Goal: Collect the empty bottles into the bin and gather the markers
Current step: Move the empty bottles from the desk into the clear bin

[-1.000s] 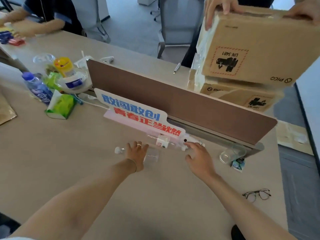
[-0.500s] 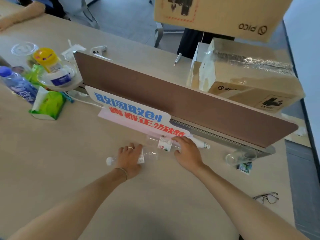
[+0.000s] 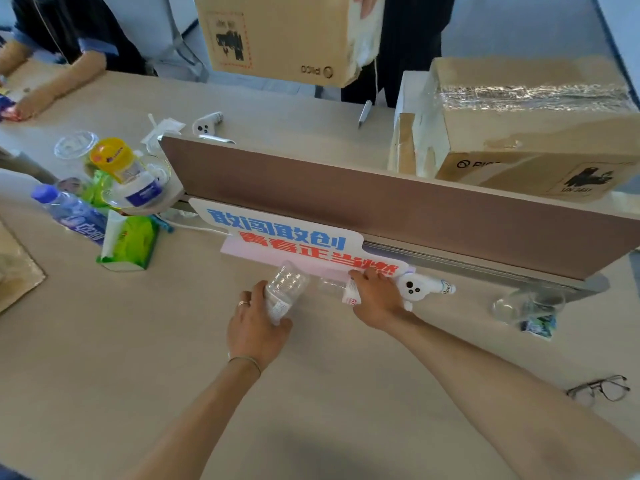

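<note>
My left hand (image 3: 254, 327) grips a clear empty plastic bottle (image 3: 285, 289), lifted off the table with its base tilted up and away from me. My right hand (image 3: 375, 294) closes over a second clear bottle (image 3: 334, 287) with a red-and-white label, which lies on its side against the foot of a printed sign (image 3: 294, 239). A white controller (image 3: 420, 287) lies just right of that hand. A blue-labelled water bottle (image 3: 71, 213) lies at the far left. No bin and no markers are in view.
A brown desk divider (image 3: 398, 206) runs across the table. Behind it stand a cardboard box (image 3: 530, 133) and a person holding another box (image 3: 277, 36). A green tissue pack (image 3: 130, 244), cups (image 3: 526, 303), glasses (image 3: 599, 389) and a second person's arm (image 3: 52, 88) are around.
My left hand has closed on the near bottle and raised it from lying flat to tilted up. My right hand has settled over the labelled bottle. The person behind has swung the carried box leftward.
</note>
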Available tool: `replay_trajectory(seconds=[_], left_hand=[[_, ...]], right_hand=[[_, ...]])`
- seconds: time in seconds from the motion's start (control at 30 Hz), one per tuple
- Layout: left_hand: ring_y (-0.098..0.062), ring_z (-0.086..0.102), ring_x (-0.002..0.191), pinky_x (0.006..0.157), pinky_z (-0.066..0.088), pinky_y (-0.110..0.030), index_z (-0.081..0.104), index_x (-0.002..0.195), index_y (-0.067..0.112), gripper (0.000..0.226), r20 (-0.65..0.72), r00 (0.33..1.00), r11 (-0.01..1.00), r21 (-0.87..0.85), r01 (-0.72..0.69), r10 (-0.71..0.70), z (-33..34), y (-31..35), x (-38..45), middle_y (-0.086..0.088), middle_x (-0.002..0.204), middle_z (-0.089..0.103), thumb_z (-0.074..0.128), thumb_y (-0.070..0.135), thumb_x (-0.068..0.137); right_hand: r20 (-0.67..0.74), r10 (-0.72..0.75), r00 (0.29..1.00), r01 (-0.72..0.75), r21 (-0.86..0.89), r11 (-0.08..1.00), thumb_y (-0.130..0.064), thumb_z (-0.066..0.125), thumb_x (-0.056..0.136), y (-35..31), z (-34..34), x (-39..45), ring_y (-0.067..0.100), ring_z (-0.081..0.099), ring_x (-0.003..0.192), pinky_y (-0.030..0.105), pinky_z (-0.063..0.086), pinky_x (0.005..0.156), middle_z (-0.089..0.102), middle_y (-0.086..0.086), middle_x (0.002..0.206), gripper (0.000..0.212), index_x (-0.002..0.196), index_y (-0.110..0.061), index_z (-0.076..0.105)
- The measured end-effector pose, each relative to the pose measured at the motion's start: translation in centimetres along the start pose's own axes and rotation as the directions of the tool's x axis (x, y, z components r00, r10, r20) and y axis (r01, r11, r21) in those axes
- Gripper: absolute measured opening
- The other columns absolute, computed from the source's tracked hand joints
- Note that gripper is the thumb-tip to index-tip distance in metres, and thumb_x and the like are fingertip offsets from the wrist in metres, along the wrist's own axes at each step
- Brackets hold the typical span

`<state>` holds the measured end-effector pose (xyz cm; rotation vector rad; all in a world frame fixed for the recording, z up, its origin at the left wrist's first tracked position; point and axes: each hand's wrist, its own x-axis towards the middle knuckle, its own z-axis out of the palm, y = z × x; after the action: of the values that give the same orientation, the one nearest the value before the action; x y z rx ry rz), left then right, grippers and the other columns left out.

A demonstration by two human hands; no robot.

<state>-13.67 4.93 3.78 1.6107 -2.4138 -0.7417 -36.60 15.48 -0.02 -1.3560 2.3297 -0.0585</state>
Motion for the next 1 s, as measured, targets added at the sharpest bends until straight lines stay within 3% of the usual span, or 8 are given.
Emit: replay_trajectory(seconds=[0.2, 0.3, 0.47, 0.6, 0.7, 0.87, 1.0], left_hand=[[-0.029, 0.059, 0.106, 0.075, 0.045, -0.035, 0.039, 0.139, 0.032, 0.074, -0.049, 0.994, 0.976, -0.204, 0.081, -0.093, 0.8, 2.8, -2.8, 0.003, 0.125, 0.051, 0.075, 0.035, 0.074], [-0.026, 0.055, 0.113, 0.083, 0.045, -0.035, 0.041, 0.137, 0.03, 0.073, -0.044, 0.998, 0.954, -0.297, 0.023, -0.038, 1.6, 5.7, -4.9, 0.005, 0.128, 0.052, 0.077, 0.033, 0.074], [-0.023, 0.047, 0.117, 0.088, 0.03, -0.029, 0.042, 0.139, 0.028, 0.071, -0.02, 0.996, 0.908, -0.408, -0.092, 0.092, 3.1, 12.3, -8.9, 0.005, 0.125, 0.052, 0.076, 0.026, 0.077], [-0.018, 0.042, 0.121, 0.094, 0.028, -0.025, 0.04, 0.145, 0.021, 0.076, 0.009, 0.976, 0.866, -0.465, -0.186, 0.215, 4.4, 18.0, -14.2, 0.005, 0.129, 0.049, 0.077, 0.023, 0.079], [-0.015, 0.048, 0.105, 0.089, 0.032, -0.026, 0.047, 0.134, 0.023, 0.065, 0.032, 0.946, 0.825, -0.499, -0.266, 0.324, 6.1, 22.3, -19.0, 0.004, 0.117, 0.057, 0.075, 0.025, 0.075], [-0.017, 0.065, 0.082, 0.075, 0.054, -0.038, 0.048, 0.122, 0.035, 0.056, 0.146, 0.862, 0.813, -0.44, -0.382, 0.485, 10.2, 28.7, -28.3, 0.012, 0.089, 0.068, 0.069, 0.048, 0.072], [-0.022, 0.064, 0.08, 0.068, 0.046, -0.034, 0.047, 0.118, 0.033, 0.051, 0.226, 0.78, 0.781, -0.422, -0.46, 0.583, 13.9, 33.2, -37.7, 0.008, 0.088, 0.067, 0.071, 0.051, 0.077]], right_hand=[[-0.116, 0.045, 0.992, -0.012, 0.268, 0.963, -0.036, 0.068, 0.074, 0.5, -3.2, -3.9, 0.029, 0.061, 0.107, 0.037, 0.052, 0.079, 0.045, 0.001, 0.134, 0.079, 0.147, -0.032, 0.038], [-0.201, 0.117, 0.973, -0.037, 0.362, 0.931, -0.038, 0.068, 0.077, 1.9, -4.9, -7.1, 0.029, 0.063, 0.106, 0.039, 0.053, 0.082, 0.046, 0.001, 0.13, 0.075, 0.146, -0.031, 0.04], [-0.318, 0.266, 0.91, -0.084, 0.487, 0.869, -0.033, 0.072, 0.077, 6.2, -7.5, -14.3, 0.029, 0.062, 0.112, 0.04, 0.052, 0.093, 0.056, 0.005, 0.132, 0.071, 0.143, -0.024, 0.047], [-0.393, 0.373, 0.841, -0.105, 0.556, 0.824, -0.034, 0.072, 0.077, 11.3, -8.6, -22.0, 0.023, 0.066, 0.09, 0.031, 0.047, 0.067, 0.068, -0.002, 0.105, 0.058, 0.131, -0.025, 0.053], [-0.435, 0.466, 0.771, -0.153, 0.584, 0.797, -0.038, 0.071, 0.077, 15.5, -9.0, -29.1, 0.024, 0.067, 0.087, 0.034, 0.05, 0.07, 0.07, -0.005, 0.1, 0.055, 0.128, -0.03, 0.053], [-0.445, 0.612, 0.654, -0.214, 0.667, 0.714, -0.044, 0.069, 0.079, 22.8, -7.2, -42.1, 0.022, 0.066, 0.094, 0.041, 0.054, 0.081, 0.069, -0.003, 0.108, 0.055, 0.129, -0.028, 0.051], [-0.447, 0.727, 0.522, -0.236, 0.743, 0.626, -0.046, 0.07, 0.085, 27.5, -3.6, -53.3, 0.013, 0.061, 0.093, 0.031, 0.049, 0.074, 0.061, -0.012, 0.109, 0.058, 0.134, -0.028, 0.046]])
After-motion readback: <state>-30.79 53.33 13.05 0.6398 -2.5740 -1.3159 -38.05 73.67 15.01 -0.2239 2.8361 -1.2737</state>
